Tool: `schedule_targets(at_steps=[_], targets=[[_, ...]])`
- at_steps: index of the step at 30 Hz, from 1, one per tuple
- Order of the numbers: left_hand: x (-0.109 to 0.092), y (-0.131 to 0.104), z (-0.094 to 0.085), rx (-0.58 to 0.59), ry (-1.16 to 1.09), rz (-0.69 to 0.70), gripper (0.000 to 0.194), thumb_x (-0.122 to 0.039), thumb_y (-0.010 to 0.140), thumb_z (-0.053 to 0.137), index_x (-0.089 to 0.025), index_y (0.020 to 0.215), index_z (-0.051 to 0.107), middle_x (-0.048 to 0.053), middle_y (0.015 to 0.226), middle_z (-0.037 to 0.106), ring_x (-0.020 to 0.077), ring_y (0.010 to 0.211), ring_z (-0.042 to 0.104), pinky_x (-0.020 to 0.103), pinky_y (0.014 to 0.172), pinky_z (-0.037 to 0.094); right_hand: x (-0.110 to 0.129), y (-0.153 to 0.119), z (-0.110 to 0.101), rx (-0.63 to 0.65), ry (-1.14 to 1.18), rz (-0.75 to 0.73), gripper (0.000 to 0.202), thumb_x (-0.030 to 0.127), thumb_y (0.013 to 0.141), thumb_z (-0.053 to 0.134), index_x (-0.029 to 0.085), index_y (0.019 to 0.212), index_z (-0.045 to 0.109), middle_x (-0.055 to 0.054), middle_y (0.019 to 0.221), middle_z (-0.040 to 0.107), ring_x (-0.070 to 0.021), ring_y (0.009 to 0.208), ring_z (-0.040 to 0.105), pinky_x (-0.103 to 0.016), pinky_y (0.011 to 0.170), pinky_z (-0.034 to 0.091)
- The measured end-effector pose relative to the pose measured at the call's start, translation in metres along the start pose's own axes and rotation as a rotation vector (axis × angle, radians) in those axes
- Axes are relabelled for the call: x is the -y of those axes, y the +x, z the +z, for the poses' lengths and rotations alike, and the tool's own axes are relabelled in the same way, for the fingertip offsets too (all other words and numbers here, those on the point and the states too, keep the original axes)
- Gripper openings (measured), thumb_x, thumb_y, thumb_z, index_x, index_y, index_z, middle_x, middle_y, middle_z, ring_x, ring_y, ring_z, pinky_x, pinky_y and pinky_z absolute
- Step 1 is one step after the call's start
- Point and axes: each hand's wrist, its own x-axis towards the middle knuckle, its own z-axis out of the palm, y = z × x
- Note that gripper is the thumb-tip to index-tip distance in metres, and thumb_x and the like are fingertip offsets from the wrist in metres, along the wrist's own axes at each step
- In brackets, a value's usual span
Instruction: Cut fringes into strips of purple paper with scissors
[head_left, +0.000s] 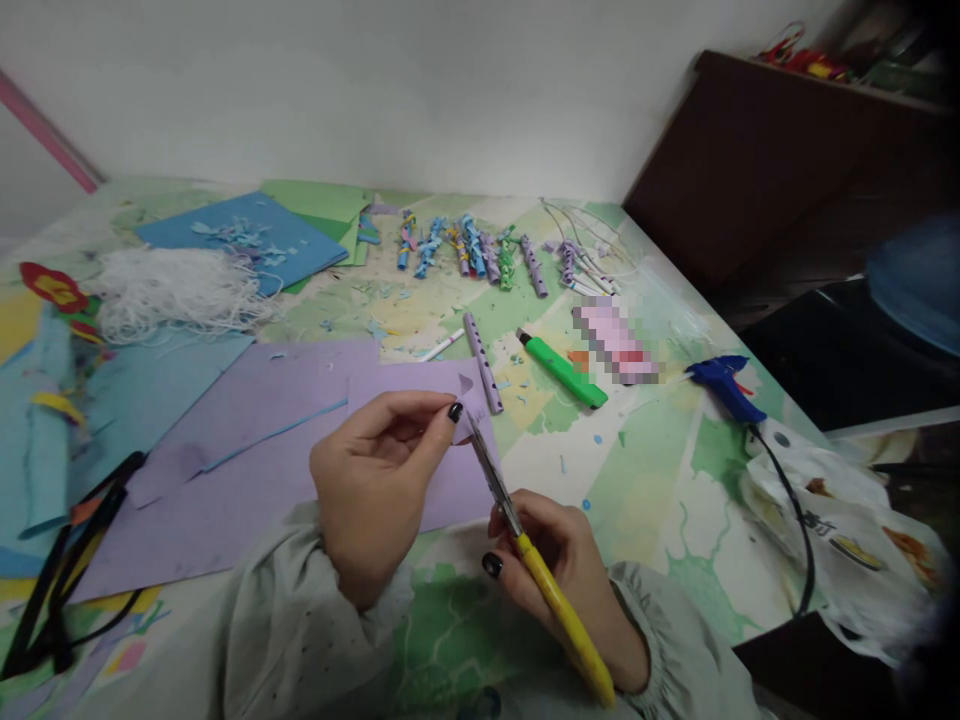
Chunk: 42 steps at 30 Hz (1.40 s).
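My left hand (379, 480) pinches a small piece of purple paper (466, 404) between thumb and forefinger, above the large purple sheets (292, 400). The metal tips of yellow-handled scissors (559, 605) reach up to this piece, close to my left thumb. My right hand (581, 560) is closed around the scissors; part of their handle is hidden by the fingers. Just beyond the hands lie a purple rolled tube with dark spots (484, 362), a thin white stick (444, 345) and a green utility knife (562, 370).
Several decorated paper tubes (472, 248) lie in a row near the wall. White string (180, 295) and blue sheets (300, 240) lie at the left. A blue glue gun (726, 388), its black cord and a plastic bag (840, 530) are at the right.
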Motion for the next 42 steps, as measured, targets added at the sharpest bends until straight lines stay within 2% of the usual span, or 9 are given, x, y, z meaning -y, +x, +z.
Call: schedule_targets(at_steps=[11,18,30,42], targets=[[-0.0001,0.0005,-0.0013,0.012,-0.009,0.001,0.014,-0.010,0.071,0.074,-0.023,0.073,0.074,-0.006,0.067,0.073,0.0083,0.059,0.068,0.012,0.057,0.056,-0.0027,0.0006,0.0015,-0.034,-0.045,0.013,0.008,0.021,0.068,0.061,0.017,0.069,0.054,0.005,0.053,0.040,-0.0097,0.048,0.034,-0.021,0.042,0.026],[-0.0003,0.0011,-0.0013,-0.003,0.009,-0.001,0.013,-0.010,0.070,0.074,-0.022,0.073,0.074,-0.004,0.067,0.073,0.0115,0.059,0.069,0.017,0.056,0.058,-0.0025,0.0006,0.0011,-0.045,-0.064,0.019,0.010,0.023,0.067,0.063,0.016,0.071,0.056,0.005,0.053,0.041,-0.0093,0.047,0.033,-0.021,0.042,0.025],[-0.0007,0.0008,-0.0004,0.004,-0.003,-0.007,0.014,-0.009,0.071,0.074,-0.023,0.073,0.074,-0.006,0.067,0.073,0.0094,0.059,0.069,0.013,0.057,0.058,-0.0005,0.0014,0.0027,-0.045,-0.047,0.013,0.009,0.022,0.067,0.062,0.016,0.071,0.056,0.004,0.055,0.044,-0.0094,0.047,0.036,-0.020,0.042,0.027],[-0.0013,0.0013,-0.0006,0.003,0.032,-0.017,0.011,-0.012,0.071,0.074,-0.023,0.073,0.074,-0.003,0.067,0.073,0.0138,0.060,0.069,0.021,0.057,0.060,-0.0041,0.0008,0.0019,-0.050,-0.073,0.026,0.009,0.023,0.068,0.062,0.018,0.071,0.056,0.005,0.054,0.042,-0.0100,0.048,0.034,-0.022,0.042,0.025]])
